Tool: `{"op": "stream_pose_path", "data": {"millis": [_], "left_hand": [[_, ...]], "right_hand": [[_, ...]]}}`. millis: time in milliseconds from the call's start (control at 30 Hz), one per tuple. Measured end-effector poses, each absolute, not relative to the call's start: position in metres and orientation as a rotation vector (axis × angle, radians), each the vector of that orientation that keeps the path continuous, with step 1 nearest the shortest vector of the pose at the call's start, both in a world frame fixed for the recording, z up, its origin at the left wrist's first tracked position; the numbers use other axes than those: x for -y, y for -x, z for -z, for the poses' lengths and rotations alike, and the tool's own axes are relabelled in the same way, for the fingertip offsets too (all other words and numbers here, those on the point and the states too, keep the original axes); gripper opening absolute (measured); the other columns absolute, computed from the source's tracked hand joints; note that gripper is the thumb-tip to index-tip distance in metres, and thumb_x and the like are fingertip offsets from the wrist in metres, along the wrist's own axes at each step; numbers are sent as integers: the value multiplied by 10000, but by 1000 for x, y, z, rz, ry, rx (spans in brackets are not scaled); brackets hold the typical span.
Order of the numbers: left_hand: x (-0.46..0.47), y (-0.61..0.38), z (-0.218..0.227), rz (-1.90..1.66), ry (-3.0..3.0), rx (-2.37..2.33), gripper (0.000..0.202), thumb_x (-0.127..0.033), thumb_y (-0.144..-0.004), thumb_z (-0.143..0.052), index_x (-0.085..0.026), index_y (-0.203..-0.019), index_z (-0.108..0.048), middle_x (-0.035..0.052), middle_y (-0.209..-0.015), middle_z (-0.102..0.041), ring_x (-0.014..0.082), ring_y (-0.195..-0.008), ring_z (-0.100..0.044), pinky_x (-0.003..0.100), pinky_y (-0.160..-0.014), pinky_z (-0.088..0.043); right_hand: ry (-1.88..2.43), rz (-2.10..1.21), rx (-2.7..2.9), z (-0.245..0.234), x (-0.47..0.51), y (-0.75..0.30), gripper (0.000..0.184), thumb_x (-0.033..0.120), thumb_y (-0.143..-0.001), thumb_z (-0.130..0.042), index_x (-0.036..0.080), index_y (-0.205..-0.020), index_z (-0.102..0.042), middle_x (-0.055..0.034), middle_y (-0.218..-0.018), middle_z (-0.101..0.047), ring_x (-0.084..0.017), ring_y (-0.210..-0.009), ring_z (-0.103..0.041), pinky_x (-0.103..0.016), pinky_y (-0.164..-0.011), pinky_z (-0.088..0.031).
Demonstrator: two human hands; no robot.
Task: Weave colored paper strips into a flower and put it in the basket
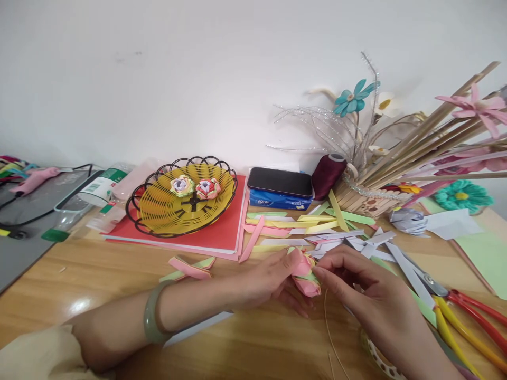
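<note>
Right of centre, in the lower half of the frame, the left hand (273, 282), half curled, grips a pink-and-green paper flower (308, 286); the right hand (364, 279) pinches its right edge, thumb and fingertips together. Left of centre, two folded blossoms (181, 186) sit in a yellow basket (158, 214).

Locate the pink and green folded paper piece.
The paper piece is in the head view, right of centre, between the left hand and right hand.
</note>
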State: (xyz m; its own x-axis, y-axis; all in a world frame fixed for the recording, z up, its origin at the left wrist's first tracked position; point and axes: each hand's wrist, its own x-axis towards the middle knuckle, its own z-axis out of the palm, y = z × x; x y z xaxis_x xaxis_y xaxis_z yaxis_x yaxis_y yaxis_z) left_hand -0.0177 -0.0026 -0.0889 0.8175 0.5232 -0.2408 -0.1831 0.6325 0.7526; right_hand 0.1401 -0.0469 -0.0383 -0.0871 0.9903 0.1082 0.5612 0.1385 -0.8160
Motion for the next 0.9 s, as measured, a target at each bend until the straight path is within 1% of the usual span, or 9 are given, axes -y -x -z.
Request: {"op": "stream_pose_path", "data": {"millis": [167,333,400,500,567,633,667,800,900], "left_hand": [[3,16,86,-429,-806,-498,669,-790,-602,-445,-151,-784,-522,4,-627,-501,138,-622,-532,300,-573,-482],[4,17,82,-461,-930,-547,700,-810,-626,-337,-164,-856,-479,18,-692,-520,139,-637,-534,321,-574,-491],[4,18,78,-445,-985,-554,677,-789,-603,-417,-165,-861,-466,15,-722,-510,137,-653,-533,313,-571,-497],[4,17,69,-418,-1059,-539,588,-647,-575,-637,-155,-864,-495,10,-748,-501,113,-633,-507,264,-546,-478],[4,17,64,-420,-1066,-556,533,-542,-587,-697,-151,-903,-520,22,-790,-517,101,-625,-492,243,-539,-455],[4,16,61,-432,-1041,-612,491,-465,-605,-707,-148,-935,-528,33,-833,-529,101,-636,-493,243,-549,-444],[4,15,61,-438,-1028,-641,459,-426,-607,-709,-144,-922,-529,32,-831,-529,102,-639,-494,246,-554,-440],[6,14,65,-447,-1000,-698,330,-295,-599,-687,-143,-829,-505,-4,-727,-514,95,-580,-488,271,-553,-445],[7,15,68,-418,-970,-699,317,-248,-597,-669,-152,-844,-495,-24,-685,-505,100,-565,-497,288,-545,-465]], "right_hand": [[1478,-796,1799,33,50,-140,254,356,-856,-497,227,-661,-597,12,-647,-583,-140,-600,-536,-258,-523,-412],[1494,-826,1848,35,49,-141,224,370,-831,-525,225,-701,-636,-11,-703,-624,-165,-646,-574,-285,-564,-440],[1495,-878,1805,38,48,-142,224,378,-828,-528,232,-701,-641,-8,-696,-628,-169,-651,-577,-282,-562,-442],[1476,-942,1720,40,48,-143,232,391,-828,-533,244,-683,-637,3,-668,-611,-158,-630,-562,-260,-536,-436],[1466,-949,1699,40,49,-143,241,399,-825,-537,246,-664,-630,7,-649,-593,-151,-604,-541,-251,-516,-424],[1476,-938,1701,40,50,-143,246,396,-826,-535,244,-654,-625,7,-642,-586,-149,-595,-528,-252,-510,-412],[1484,-929,1703,40,51,-143,242,392,-825,-536,244,-657,-625,5,-645,-587,-150,-598,-527,-253,-510,-409],[1514,-892,1704,37,51,-140,228,375,-817,-535,236,-659,-625,-5,-661,-602,-160,-616,-546,-263,-513,-415],[1526,-842,1729,34,50,-138,226,350,-809,-533,231,-635,-616,-5,-639,-600,-161,-598,-553,-267,-501,-417]]}}
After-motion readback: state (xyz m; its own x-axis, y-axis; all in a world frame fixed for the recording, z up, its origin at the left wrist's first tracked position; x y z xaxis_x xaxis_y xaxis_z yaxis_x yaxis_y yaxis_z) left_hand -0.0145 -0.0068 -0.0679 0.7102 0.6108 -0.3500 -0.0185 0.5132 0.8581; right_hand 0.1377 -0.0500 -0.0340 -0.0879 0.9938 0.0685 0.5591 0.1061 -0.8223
